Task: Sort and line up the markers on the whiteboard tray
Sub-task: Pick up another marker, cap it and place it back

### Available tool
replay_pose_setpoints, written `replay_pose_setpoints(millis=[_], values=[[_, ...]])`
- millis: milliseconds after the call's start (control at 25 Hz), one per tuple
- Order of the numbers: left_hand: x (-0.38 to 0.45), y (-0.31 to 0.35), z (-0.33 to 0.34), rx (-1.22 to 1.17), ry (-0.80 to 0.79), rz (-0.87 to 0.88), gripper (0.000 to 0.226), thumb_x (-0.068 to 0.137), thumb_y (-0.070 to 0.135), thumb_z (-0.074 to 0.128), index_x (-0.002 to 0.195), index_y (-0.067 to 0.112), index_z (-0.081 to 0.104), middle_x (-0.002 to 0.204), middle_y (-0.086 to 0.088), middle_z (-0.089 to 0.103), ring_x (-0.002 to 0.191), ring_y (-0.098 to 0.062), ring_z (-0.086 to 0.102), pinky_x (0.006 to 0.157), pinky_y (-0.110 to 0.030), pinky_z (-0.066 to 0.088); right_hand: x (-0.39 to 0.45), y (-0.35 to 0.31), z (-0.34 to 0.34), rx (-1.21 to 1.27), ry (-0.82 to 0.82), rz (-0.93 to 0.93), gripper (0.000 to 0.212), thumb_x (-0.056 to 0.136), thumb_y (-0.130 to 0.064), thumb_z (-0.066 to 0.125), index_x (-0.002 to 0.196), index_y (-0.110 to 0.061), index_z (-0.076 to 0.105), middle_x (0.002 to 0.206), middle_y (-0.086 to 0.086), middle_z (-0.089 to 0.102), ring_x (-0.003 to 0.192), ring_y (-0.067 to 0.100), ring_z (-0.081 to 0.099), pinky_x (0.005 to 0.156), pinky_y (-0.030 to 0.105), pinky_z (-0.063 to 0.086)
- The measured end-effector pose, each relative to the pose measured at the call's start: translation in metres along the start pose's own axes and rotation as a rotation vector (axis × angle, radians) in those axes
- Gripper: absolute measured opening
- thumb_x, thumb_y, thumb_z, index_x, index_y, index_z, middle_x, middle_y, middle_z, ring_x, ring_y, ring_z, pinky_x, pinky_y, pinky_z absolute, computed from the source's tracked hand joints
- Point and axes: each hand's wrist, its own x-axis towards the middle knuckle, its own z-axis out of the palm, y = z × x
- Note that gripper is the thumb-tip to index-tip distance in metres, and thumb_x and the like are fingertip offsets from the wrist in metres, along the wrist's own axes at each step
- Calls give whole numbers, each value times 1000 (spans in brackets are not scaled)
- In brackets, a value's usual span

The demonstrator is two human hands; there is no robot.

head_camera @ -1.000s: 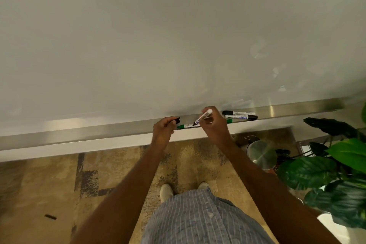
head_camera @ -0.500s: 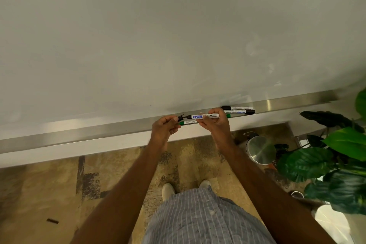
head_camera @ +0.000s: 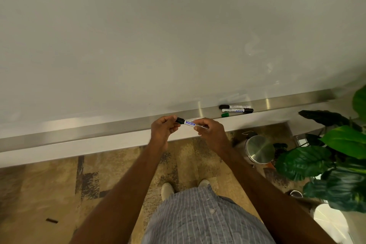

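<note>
I hold a white marker (head_camera: 191, 122) with a blue label level in front of the metal tray (head_camera: 99, 127). My right hand (head_camera: 211, 131) grips its barrel. My left hand (head_camera: 162, 129) pinches the black cap (head_camera: 179, 120), which meets the marker's left end. Two black-capped markers (head_camera: 236, 108) lie side by side on the tray to the right of my hands. The green end of a third marker (head_camera: 225, 114) shows just in front of them; the rest of it is hidden.
The whiteboard (head_camera: 178, 35) fills the upper view. A steel bin (head_camera: 259, 149) stands on the floor below the tray, with a large leafy plant (head_camera: 340, 156) to its right. A small dark object (head_camera: 51, 220) lies on the floor at the left.
My right hand swung the marker from tilted to level and moved it left to the cap in my left hand. The bare tip no longer shows. Both hands came slightly off the tray.
</note>
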Motion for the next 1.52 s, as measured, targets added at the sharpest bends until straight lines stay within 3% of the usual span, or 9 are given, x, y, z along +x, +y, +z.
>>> replay_pose_setpoints(millis=[160, 360, 480, 600, 760, 920, 1080, 1280, 1520], values=[[-3, -1, 12, 9, 19, 13, 22, 93, 18, 70, 104, 0, 72, 98, -20, 76, 79, -22, 71, 80, -33, 59, 0, 0, 4, -133, 117, -75, 20, 96, -25, 66, 114, -19, 73, 98, -16, 64, 85, -4, 59, 73, 9, 45], [0, 3, 21, 43, 19, 37, 18, 92, 17, 71, 102, 2, 74, 90, -11, 79, 73, -15, 73, 71, -25, 60, 8, 7, -4, -81, 101, -24, 18, 95, -27, 67, 111, -24, 74, 93, -20, 65, 87, -2, 61, 68, 7, 42], [4, 2, 29, 121, 20, 62, 10, 91, 17, 72, 92, 8, 76, 80, -5, 79, 69, -13, 71, 67, -24, 59, 13, 19, -15, -104, 40, -65, 20, 97, -26, 63, 115, -23, 71, 102, -16, 66, 92, -2, 60, 76, 12, 44], [9, -4, 41, 354, 47, 134, 8, 91, 19, 71, 89, 15, 78, 80, -1, 76, 74, -13, 66, 74, -29, 54, 25, 31, -42, -280, -27, -137, 21, 100, -27, 57, 118, -25, 68, 109, -14, 63, 98, -1, 55, 87, 22, 41], [7, -13, 47, 830, 23, 410, 18, 95, 19, 65, 110, 16, 74, 108, 0, 75, 95, -9, 65, 85, -20, 46, 56, 44, -97, -603, 275, -151, 23, 98, -14, 56, 115, -21, 70, 113, 3, 71, 106, 23, 60, 92, 39, 45], [8, -19, 50, 1206, -32, 562, 25, 96, 18, 62, 120, 17, 69, 122, -4, 70, 116, -24, 57, 101, -36, 44, 76, 54, -132, -663, 424, -64, 21, 96, -11, 58, 111, -14, 71, 120, 15, 62, 112, 36, 53, 93, 44, 46], [13, -17, 56, 1296, -6, 568, 27, 96, 17, 60, 122, 16, 69, 123, -5, 69, 115, -26, 58, 100, -40, 47, 81, 62, -139, -750, 435, -68, 21, 94, -18, 61, 111, -13, 72, 117, 17, 64, 111, 37, 56, 94, 45, 47], [21, -17, 61, 1401, -23, 583, 30, 95, 11, 55, 120, 17, 69, 120, -5, 69, 110, -24, 58, 95, -37, 47, 87, 70, -138, -669, 425, 0, 17, 97, -17, 57, 110, -11, 67, 115, 12, 68, 111, 33, 57, 95, 46, 48], [33, -20, 68, 1480, -83, 549, 33, 94, 4, 50, 116, 16, 72, 114, -7, 70, 103, -24, 59, 89, -37, 49, 84, 72, -130, -625, 460, -2, 23, 95, -14, 57, 116, -11, 68, 127, 12, 62, 121, 31, 50, 103, 46, 46]])
